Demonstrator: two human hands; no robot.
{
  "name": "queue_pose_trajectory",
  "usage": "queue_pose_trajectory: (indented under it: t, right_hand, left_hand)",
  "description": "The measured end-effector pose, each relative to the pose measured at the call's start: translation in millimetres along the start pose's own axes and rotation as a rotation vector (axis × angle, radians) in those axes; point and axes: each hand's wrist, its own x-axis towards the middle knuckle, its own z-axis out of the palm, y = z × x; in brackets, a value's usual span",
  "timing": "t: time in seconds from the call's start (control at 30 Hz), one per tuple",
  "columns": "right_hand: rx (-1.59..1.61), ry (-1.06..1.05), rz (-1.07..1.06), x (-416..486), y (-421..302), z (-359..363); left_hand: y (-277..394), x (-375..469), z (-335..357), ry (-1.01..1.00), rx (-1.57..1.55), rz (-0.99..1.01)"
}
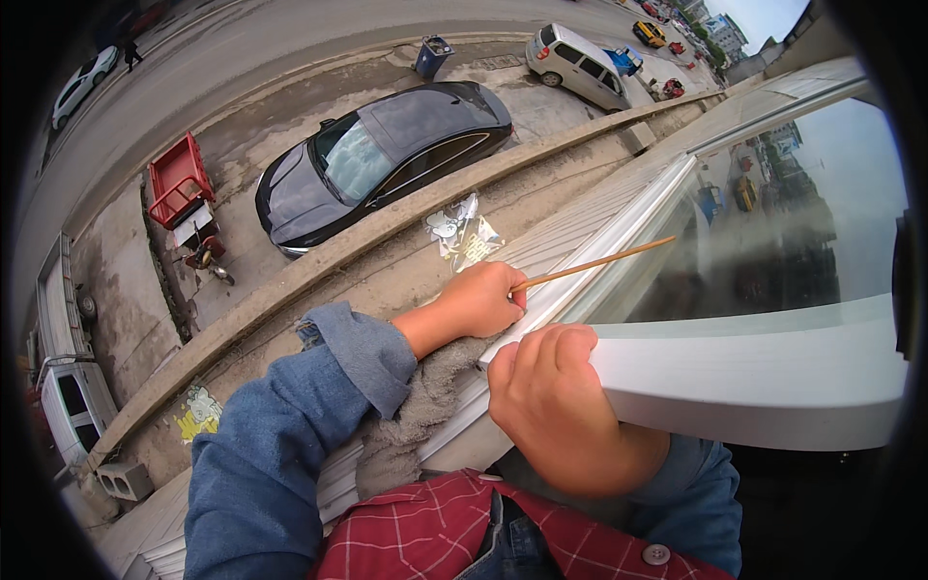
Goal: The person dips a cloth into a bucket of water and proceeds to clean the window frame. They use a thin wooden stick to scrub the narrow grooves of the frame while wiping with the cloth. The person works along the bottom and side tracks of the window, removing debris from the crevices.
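My left hand [482,299] pinches a thin wooden stick [594,264], which slants up to the right across the white window frame [616,221] and the glass pane [768,239]. Whether its tip touches the glass, I cannot tell. A crumpled grey-beige cloth [409,428] lies over the sill, under and beside my left wrist. Close by on the right, my right hand [558,406] has its fingers curled over the corner of the white window sash [747,362]. Its thumb side is partly hidden.
Below and outside run a concrete ledge [304,279] and siding. Printed plastic bags [464,232] and a hollow block [125,481] lie there. Beyond are a dark car [384,156], a red cargo tricycle [180,181], a silver van [576,65] and a blue bin [433,56].
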Motion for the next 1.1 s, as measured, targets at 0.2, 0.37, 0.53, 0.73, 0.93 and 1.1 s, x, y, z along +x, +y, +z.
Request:
queue_pose_trajectory:
  t: [0.2, 0.37, 0.53, 0.73, 0.93, 1.1]
  right_hand:
    - [0.007, -0.162, -0.018, 11, 2, -5]
    - [-0.028, -0.173, 0.023, 12, -1, -8]
    - [-0.054, -0.198, -0.014, 9, 2, -9]
    - [-0.036, -0.220, 0.038, 11, -5, -9]
    - [0.074, -0.160, 0.143, 14, -15, -3]
    - [0.118, -0.182, 0.160, 13, -15, -5]
  left_hand:
    - [13, 44, 15, 0.071, 0.044, 0.028]
    - [9, 63, 17, 0.037, 0.025, 0.084]
    - [-6, 36, 2, -0.092, -0.122, 0.104]
    - [-28, -28, -22, -0.159, -0.067, -0.011]
    - [-58, -59, -24, -0.035, -0.443, -0.262]
    - [-71, -49, -41, 0.213, -0.701, -0.153]
